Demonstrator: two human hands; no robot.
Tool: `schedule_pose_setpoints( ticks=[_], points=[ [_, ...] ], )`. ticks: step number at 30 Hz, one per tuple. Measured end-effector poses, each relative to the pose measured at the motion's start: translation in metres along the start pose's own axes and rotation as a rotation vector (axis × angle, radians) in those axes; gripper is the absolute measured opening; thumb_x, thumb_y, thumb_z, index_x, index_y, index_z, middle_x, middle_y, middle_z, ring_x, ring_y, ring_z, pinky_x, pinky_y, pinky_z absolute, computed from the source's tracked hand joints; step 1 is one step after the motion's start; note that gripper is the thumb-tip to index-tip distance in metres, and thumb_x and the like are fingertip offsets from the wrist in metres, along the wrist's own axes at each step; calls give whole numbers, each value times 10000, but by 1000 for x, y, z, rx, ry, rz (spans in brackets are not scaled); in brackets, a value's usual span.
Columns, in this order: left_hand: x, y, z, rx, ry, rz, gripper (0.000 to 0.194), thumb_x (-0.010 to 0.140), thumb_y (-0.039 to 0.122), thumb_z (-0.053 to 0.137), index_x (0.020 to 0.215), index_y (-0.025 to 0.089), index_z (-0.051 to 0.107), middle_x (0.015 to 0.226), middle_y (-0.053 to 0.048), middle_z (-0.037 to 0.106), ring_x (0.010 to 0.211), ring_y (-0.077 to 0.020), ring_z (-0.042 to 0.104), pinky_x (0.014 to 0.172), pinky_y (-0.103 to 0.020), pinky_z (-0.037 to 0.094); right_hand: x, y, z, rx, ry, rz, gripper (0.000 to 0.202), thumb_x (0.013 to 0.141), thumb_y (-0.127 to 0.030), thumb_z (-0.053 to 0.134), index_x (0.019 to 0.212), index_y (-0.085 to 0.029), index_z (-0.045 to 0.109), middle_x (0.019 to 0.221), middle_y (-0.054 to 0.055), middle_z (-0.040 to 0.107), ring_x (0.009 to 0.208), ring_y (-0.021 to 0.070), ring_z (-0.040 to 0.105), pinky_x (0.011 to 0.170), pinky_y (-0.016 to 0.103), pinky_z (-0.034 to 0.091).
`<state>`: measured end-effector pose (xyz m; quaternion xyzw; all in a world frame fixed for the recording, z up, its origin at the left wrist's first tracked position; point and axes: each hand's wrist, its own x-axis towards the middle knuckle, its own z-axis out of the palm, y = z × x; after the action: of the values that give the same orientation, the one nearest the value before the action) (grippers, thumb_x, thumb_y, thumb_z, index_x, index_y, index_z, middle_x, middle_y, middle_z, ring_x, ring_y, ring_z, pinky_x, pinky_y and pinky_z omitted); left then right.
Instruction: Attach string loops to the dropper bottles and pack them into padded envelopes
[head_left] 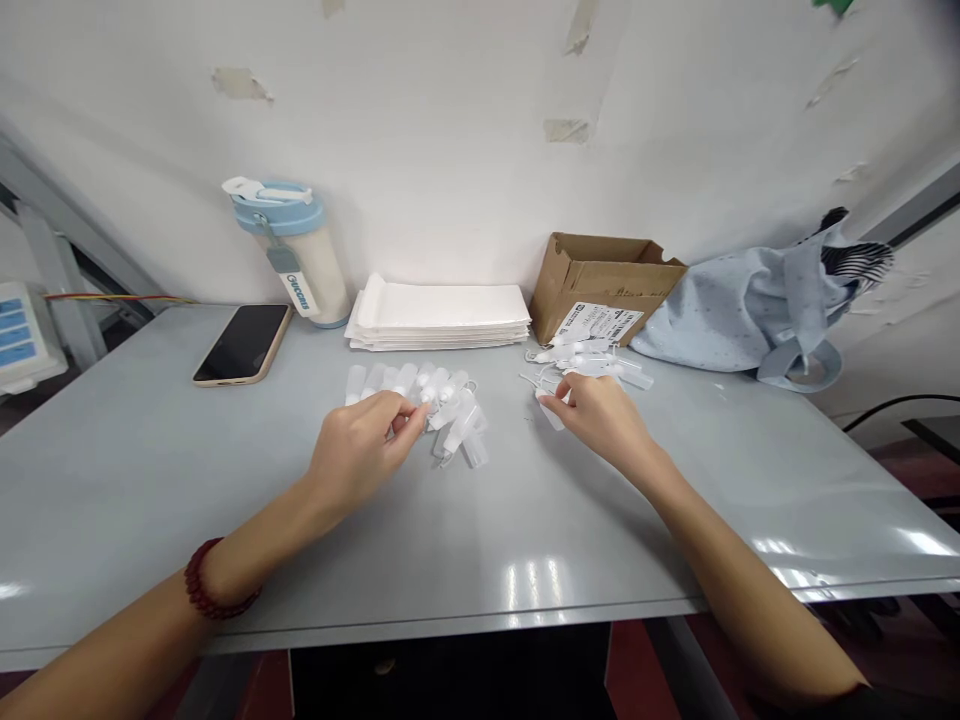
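Observation:
My left hand [364, 447] is closed, thumb and forefinger pinched together at the edge of a group of small translucent plastic bottles [460, 425]. Its fingertips meet beside a white bottle tip, and what they grip is too small to make out. Behind the knuckles, a row of similar bottles [406, 378] lies side by side, partly covered by that hand. On the right, my right hand [604, 412] pinches a single translucent bottle [552, 414] with a thin white cord. A looser pile of corded bottles [589, 350] lies just beyond its fingers.
Along the wall stand a blue-lidded tumbler [304, 250], a stack of white envelopes [442, 308], an open cardboard box [600, 285] and a light blue cloth bag [739, 305]. A phone [244, 343] lies at left on the grey table [420, 560]. Its front edge is near my forearms.

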<state>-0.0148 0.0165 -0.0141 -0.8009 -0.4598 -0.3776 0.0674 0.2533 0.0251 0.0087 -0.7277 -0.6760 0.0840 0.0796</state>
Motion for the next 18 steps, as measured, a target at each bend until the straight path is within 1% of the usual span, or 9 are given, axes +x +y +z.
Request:
schedule_pose_setpoints(
  ticks=[3, 7, 10, 13, 15, 16, 18],
  points=[
    [1, 1, -1, -22, -15, -14, 310, 863, 281, 521, 577, 163, 508, 475, 57, 462, 432, -67, 388, 446, -190, 296, 0, -1, 2, -53, -31, 1, 179, 834, -330, 562, 790, -159, 596, 665, 69, 620, 615, 211, 560, 505, 266, 269],
    [2, 4, -3, -43, 8, 14, 362, 871, 263, 518, 531, 162, 443, 453, 64, 386, 422, -63, 333, 435, -196, 270, 0, -3, 6, -86, -52, -11, 186, 804, -330, 604, 730, -160, 585, 678, 81, 603, 667, 221, 555, 510, 263, 255],
    [1, 6, -4, -49, 19, 54, 382, 871, 243, 524, 515, 158, 416, 455, 66, 357, 424, -59, 314, 433, -198, 257, -1, -3, 6, -68, -70, -31, 206, 795, -330, 598, 671, -169, 564, 595, 52, 559, 625, 201, 529, 501, 261, 245],
    [-1, 8, -5, -67, 22, 85, 384, 870, 233, 530, 512, 156, 414, 455, 69, 351, 423, -56, 302, 430, -198, 252, -3, -5, 5, -16, -72, -65, 204, 780, -325, 582, 646, -175, 547, 549, 20, 523, 576, 167, 495, 488, 255, 247],
    [-2, 9, -5, -89, 17, 108, 371, 871, 222, 529, 519, 156, 433, 457, 69, 356, 422, -56, 301, 429, -202, 252, -5, -7, 3, 25, -62, -92, 187, 784, -333, 562, 682, -177, 548, 539, -6, 505, 550, 141, 473, 489, 245, 265],
    [-2, 10, -5, -103, 13, 123, 364, 872, 215, 528, 523, 155, 442, 458, 68, 361, 422, -57, 305, 430, -203, 253, -7, -8, 3, 65, -49, -122, 179, 788, -334, 554, 700, -178, 547, 523, -24, 481, 528, 125, 452, 494, 240, 276],
    [-3, 11, -6, -130, 5, 157, 350, 872, 204, 526, 533, 155, 457, 461, 65, 375, 422, -57, 317, 431, -203, 261, -11, -12, 2, 193, -8, -227, 160, 793, -325, 546, 728, -179, 546, 492, -59, 409, 482, 99, 390, 499, 229, 290]
  ],
)
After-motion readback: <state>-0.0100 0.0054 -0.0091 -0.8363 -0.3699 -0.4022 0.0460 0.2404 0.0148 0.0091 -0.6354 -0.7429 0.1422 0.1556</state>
